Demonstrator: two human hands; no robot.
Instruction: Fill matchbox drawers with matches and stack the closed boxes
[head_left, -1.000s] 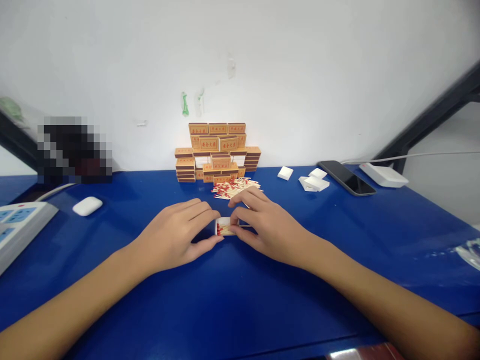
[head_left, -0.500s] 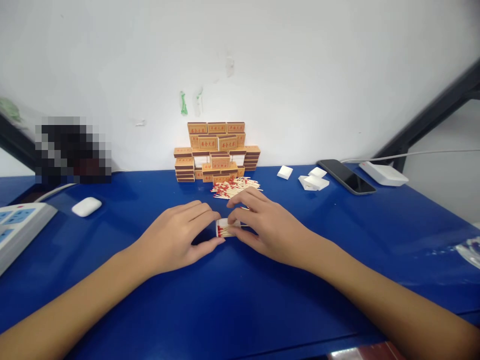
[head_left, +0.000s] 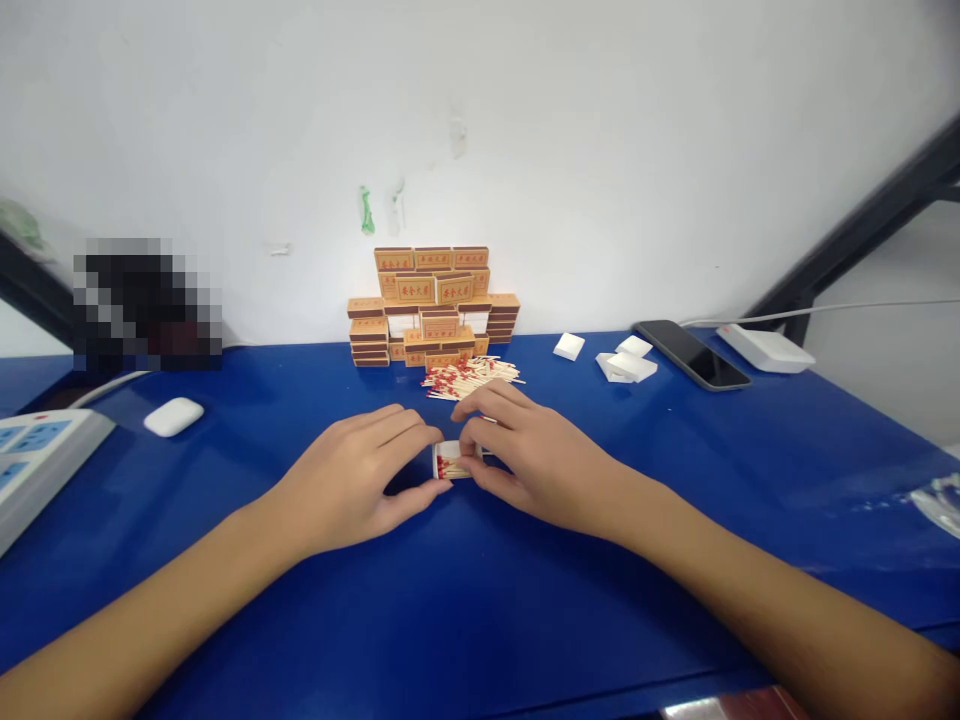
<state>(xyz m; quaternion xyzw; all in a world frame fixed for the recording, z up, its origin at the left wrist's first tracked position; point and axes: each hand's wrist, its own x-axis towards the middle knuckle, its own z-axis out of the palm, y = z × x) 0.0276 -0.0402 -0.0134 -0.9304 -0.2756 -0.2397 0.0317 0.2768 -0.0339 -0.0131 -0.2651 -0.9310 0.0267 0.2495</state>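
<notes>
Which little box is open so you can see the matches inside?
The small white cardboard tray pinched between the left hand and right hand; the brown matchboxes stacked by the wall look shut.

A plain white painted wall (head_left: 600,150) fills the whole upper half, flat and evenly lit, with only soft shadows. On it sits a small green smear (head_left: 366,210), with a couple of pale scuffs just beside it. Below, the glossy deep-blue bench (head_left: 450,600) runs right up to the wall and stretches edge to edge, a faint sheen on its right side. Far right, a black metal strut (head_left: 862,235) slants up across the wall. Far left, another dark strut (head_left: 30,285) slants the other way, next to a blurred-out dark patch (head_left: 146,305). Past the bench's right corner there's a pale grey surface, too vague to name.
</notes>
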